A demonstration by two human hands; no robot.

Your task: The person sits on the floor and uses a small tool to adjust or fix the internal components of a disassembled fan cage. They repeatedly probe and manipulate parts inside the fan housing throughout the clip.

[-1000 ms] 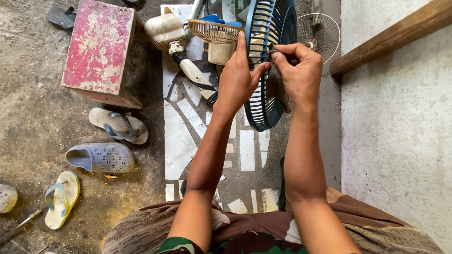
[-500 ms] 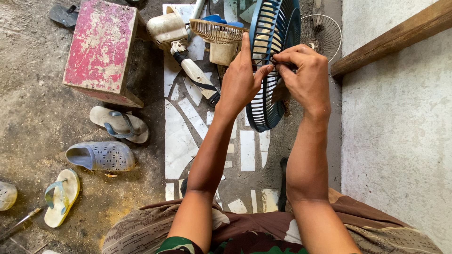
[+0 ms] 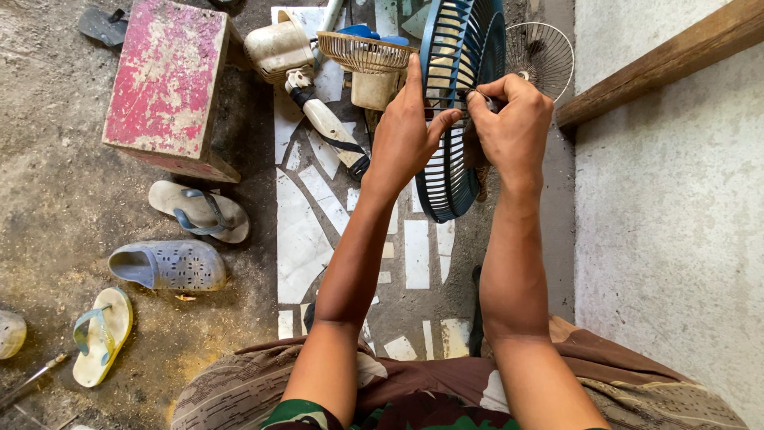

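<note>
Two hands, left hand (image 3: pixel 406 135) and right hand (image 3: pixel 513 127), pinch the blue fan grille (image 3: pixel 458 103) between them.

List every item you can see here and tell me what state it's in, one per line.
Blue fan guard: upright on edge, held.
Left hand: gripping the guard's rim.
Right hand: pinching at the rim.
Wire guard: behind, leaning.
Cream fan motor: lying on the floor.
Red stool: standing, paint worn.
Sandals: scattered, unworn.

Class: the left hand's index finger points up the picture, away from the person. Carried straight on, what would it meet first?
Probably the beige wicker-like fan guard, just beyond the left hand, which rests on the blue fan grille; depth is unclear.
</note>
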